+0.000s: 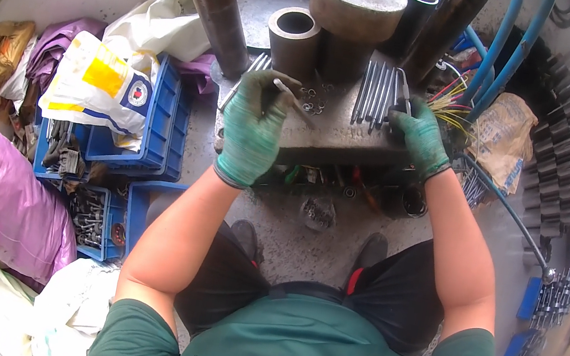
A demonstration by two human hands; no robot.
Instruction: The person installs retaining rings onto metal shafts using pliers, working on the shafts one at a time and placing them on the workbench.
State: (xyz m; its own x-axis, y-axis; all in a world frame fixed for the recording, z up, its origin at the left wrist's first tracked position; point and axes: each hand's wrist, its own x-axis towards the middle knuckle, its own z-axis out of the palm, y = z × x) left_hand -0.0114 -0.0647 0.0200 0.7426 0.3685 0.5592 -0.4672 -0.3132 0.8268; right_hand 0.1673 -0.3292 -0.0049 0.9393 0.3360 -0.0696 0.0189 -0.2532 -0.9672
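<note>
Your hands work apart at the metal table (330, 136) — your left hand (254, 127) is clamped on a thin metal rod (289, 92), while your right hand (422, 137) closes its fingertips on one rod at the right end of the row of rods (379, 92). You seem mid-sorting; the next move calls for lifting one rod cleanly — without rolling its neighbours.

Gripping a thin grey metal rod (287, 89) in the green-gloved left hand (254, 127) above a worn grey metal work plate (338, 138). Resting the green-gloved right hand (421, 135) against a row of long grey steel pins (377, 94), beside two rusty brown steel cylinders (328, 22).
</note>
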